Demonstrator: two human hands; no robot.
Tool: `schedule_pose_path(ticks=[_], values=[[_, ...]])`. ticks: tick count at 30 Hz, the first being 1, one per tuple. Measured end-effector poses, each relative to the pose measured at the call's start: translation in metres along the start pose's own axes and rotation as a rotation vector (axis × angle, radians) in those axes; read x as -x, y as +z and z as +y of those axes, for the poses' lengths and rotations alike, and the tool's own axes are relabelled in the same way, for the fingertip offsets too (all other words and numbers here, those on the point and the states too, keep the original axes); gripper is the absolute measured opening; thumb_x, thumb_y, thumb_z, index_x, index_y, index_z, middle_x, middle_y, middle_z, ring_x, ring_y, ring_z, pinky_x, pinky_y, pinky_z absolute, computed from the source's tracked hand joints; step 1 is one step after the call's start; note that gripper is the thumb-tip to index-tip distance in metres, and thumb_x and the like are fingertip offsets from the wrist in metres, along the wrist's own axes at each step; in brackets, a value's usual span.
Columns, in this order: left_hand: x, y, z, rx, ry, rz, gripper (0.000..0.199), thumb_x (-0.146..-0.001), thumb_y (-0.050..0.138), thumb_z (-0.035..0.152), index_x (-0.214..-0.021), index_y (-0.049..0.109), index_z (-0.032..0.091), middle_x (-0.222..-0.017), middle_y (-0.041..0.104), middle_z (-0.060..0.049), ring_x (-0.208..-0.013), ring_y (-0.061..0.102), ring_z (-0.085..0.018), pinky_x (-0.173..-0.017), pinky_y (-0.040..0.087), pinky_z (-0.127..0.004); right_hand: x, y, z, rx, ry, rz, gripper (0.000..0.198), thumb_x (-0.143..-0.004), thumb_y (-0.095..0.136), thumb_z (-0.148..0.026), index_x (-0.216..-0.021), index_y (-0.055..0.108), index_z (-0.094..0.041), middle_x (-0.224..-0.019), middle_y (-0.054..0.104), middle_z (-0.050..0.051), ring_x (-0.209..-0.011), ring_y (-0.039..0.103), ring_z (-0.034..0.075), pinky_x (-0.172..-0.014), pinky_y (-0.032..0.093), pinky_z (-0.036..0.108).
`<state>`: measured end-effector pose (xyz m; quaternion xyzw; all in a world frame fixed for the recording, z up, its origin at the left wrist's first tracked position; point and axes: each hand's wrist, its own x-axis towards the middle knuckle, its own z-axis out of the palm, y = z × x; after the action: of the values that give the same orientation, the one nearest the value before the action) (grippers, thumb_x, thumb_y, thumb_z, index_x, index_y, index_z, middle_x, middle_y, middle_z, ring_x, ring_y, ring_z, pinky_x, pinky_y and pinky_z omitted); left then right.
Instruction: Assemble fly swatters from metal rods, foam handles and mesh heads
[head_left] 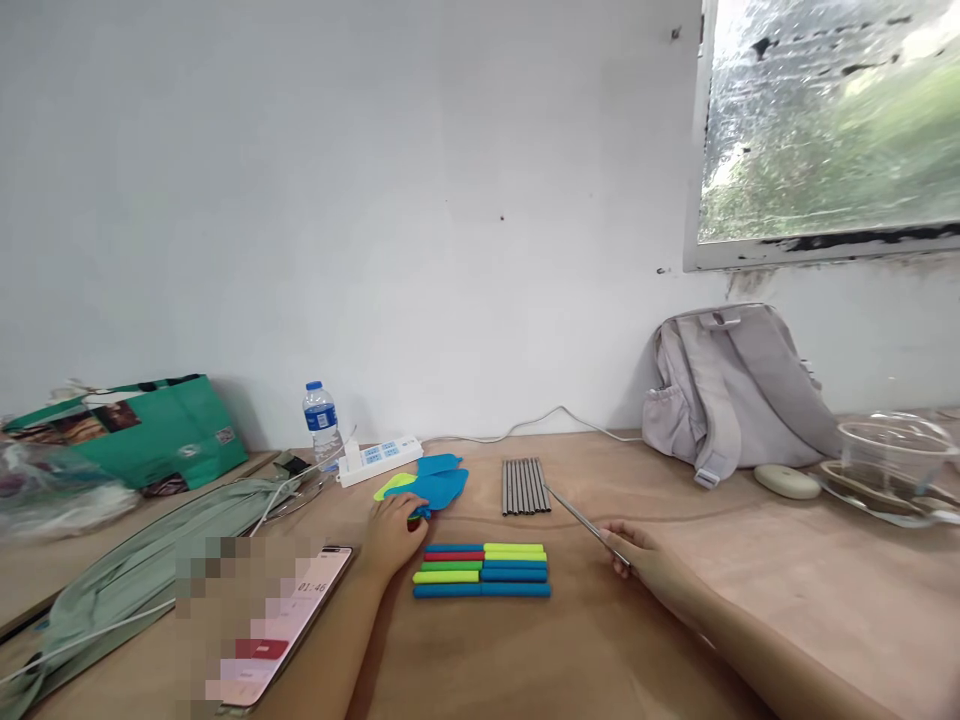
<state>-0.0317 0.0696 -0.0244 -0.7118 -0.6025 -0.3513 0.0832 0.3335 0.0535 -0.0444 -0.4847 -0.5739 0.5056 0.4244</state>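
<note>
My right hand is closed around one end of a thin metal rod, which slants up and left toward a row of similar metal rods. My left hand, fingers curled down, is at the near side of flat blue pieces and a flat yellow piece. Small blue, green and red bits show by its fingertips, but what it grips is partly hidden. Between my hands lie several coloured tubes in two adjoining columns, blue, yellow, red and green.
A phone lies beside my left forearm, near a grey-green cloth strap. Behind are a power strip, a water bottle and a green bag. On the right stand a grey backpack and a clear plastic container.
</note>
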Motion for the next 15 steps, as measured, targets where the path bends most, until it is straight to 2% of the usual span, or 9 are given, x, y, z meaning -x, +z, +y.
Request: schedule_pose_path(ticks=[4,8,12,15], values=[[0.002,-0.007,-0.001,0.119,-0.050,0.015,0.015,-0.064,0.053,0.024,-0.070,0.066,0.023,-0.081,0.067,-0.004,-0.085,0.056,-0.026,-0.085,0.038,-0.040,0.001,0.000,-0.001,-0.065,0.004,-0.006,0.036,-0.064,0.057,-0.053,-0.075,0.051,-0.020,-0.059,0.050,-0.004,-0.051,0.044,0.010,-0.051,0.036,0.024],[0.004,-0.014,0.003,0.305,-0.174,0.130,0.011,-0.063,0.054,0.026,-0.068,0.063,0.022,-0.079,0.065,-0.005,-0.087,0.056,-0.026,-0.087,0.039,-0.038,-0.005,-0.002,0.006,-0.145,0.029,-0.012,0.037,-0.062,0.059,-0.052,-0.078,0.053,-0.019,-0.059,0.050,-0.004,-0.051,0.042,0.010,-0.049,0.034,0.023],[0.002,-0.019,0.017,0.555,-0.399,0.316,0.013,-0.066,0.058,0.030,-0.075,0.060,0.021,-0.085,0.063,-0.004,-0.094,0.054,-0.025,-0.090,0.039,-0.039,-0.005,-0.003,0.006,-0.171,0.018,-0.010,0.036,-0.063,0.058,-0.052,-0.075,0.053,-0.019,-0.061,0.050,-0.003,-0.052,0.042,0.010,-0.050,0.034,0.024],[-0.002,-0.020,0.038,0.820,-0.623,0.437,0.007,-0.071,0.057,0.025,-0.074,0.054,0.019,-0.079,0.060,-0.002,-0.086,0.058,-0.021,-0.083,0.045,-0.036,-0.003,-0.002,0.002,-0.126,-0.004,-0.023,0.038,-0.064,0.054,-0.056,-0.071,0.051,-0.020,-0.060,0.047,-0.003,-0.052,0.042,0.011,-0.051,0.034,0.024]])
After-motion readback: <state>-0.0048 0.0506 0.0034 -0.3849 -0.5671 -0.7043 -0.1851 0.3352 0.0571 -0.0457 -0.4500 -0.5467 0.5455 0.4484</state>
